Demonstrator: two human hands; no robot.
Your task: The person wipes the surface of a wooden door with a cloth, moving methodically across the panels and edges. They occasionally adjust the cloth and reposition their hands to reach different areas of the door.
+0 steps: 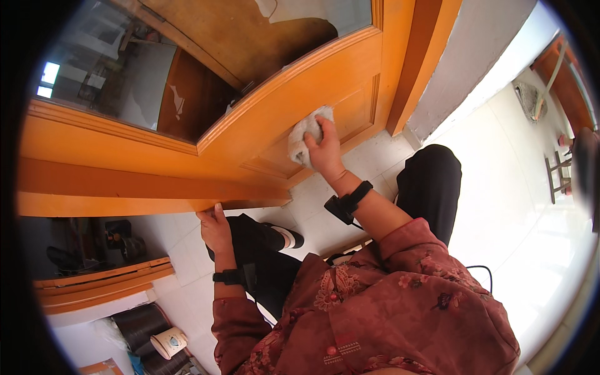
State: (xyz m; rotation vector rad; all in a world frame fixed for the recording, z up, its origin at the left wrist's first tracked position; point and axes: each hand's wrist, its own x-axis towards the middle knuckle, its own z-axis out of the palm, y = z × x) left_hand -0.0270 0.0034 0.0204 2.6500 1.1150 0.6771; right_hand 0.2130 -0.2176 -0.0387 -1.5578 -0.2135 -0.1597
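Note:
An orange-brown wooden door with a glass pane in its upper part stands in front of me. My right hand is closed on a greyish-white cloth, which lies against the recessed lower panel of the door. Down at the door's near edge, my left hand grips the wood, its fingers partly out of sight. A black band is strapped round each of my wrists.
Pale floor tiles lie below, with my legs on either side of the seat under me. At the right are a small wooden stool and a grey mop head. A paper cup stands at the lower left.

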